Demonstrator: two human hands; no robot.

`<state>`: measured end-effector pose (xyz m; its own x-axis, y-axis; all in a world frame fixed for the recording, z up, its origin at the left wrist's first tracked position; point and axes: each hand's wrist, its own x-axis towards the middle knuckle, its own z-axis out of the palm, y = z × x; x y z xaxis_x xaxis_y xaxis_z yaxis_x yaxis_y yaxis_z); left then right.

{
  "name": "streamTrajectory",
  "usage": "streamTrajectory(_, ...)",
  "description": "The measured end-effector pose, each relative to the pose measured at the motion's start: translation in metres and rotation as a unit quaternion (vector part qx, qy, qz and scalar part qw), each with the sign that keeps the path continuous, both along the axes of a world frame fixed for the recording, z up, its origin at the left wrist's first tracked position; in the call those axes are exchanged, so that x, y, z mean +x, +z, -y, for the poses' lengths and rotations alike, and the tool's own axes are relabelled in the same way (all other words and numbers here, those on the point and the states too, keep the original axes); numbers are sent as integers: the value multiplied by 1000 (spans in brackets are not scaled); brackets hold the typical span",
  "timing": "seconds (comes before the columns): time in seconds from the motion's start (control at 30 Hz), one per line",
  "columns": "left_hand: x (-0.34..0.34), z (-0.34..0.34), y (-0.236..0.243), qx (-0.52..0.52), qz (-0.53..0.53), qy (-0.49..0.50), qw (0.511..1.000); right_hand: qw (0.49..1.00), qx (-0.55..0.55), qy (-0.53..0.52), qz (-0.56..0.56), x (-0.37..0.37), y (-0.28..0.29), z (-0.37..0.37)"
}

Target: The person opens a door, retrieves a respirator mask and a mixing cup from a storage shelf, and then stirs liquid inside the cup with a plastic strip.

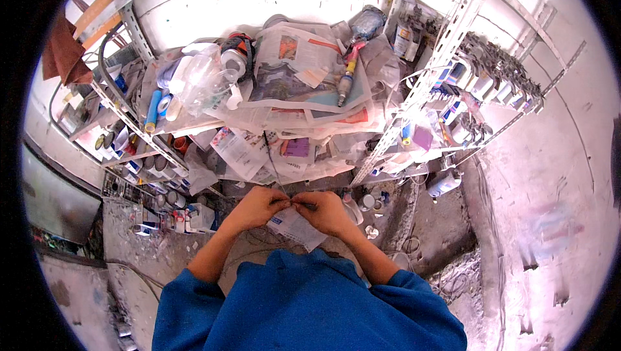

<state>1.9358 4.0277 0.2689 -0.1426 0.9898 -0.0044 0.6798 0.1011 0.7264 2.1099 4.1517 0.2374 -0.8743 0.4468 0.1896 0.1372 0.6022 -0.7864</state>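
My left hand (262, 205) and my right hand (320, 212) meet below the middle shelf, fingertips pinched close together on a thin dark cord (277, 176) that runs down from the shelf. The short piece between my fingertips is too small to make out fully. A white printed paper or bag (288, 225) lies under my hands, and tangled cables show below them.
Metal shelving (453, 21) holds newspapers (297, 73), plastic bags (194, 86), a pneumatic tool (349, 73), cans and bottles. At floor level are a white jug (445, 183), small containers (181, 215), loose cables and a broken concrete edge (446, 267). A wall bounds the right side.
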Motion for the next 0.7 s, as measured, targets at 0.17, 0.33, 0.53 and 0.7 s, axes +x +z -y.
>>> streamTrajectory(0.17,3,0,7,-21,-66,14,997,998,46,28,15,-1,1,0)
streamTrajectory(0.33,2,3,7,-1,-55,21,998,997,28,60,29,0,0,0)
streamTrajectory(0.53,5,5,5,-13,-3,55,998,995,50,79,41,0,4,-2)
streamTrajectory(0.7,4,7,2,3,-78,14,997,993,85,68,41,-2,5,0)
